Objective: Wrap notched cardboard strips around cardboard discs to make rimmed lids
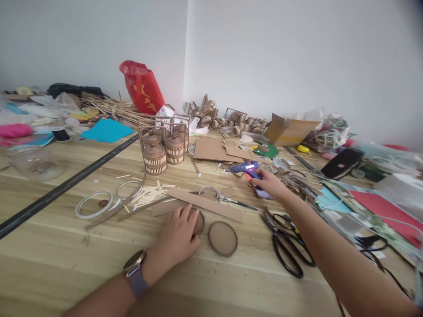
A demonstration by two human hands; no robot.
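Observation:
My left hand (178,233), wearing a watch at the wrist, lies over a round cardboard disc (199,222) with a dark braided rim. Its fingers are stretched out across the disc, hiding much of it. A second cardboard disc (222,238) with the same rim lies flat just to the right. Farther off, my right hand (267,182) is closed at the handle of a blue glue gun (243,167), whose nozzle points left. Cardboard strips (211,207) lie beyond my left hand. Pale short sticks (150,193) are scattered nearby.
Black-handled scissors (287,246) lie below my right forearm. Lidded woven baskets (154,159) stand behind the sticks. White rings (94,204) lie at left, near a clear jar (35,163). Cardboard sheets (211,149), a cardboard box (291,130) and a red bag (142,88) are farther back.

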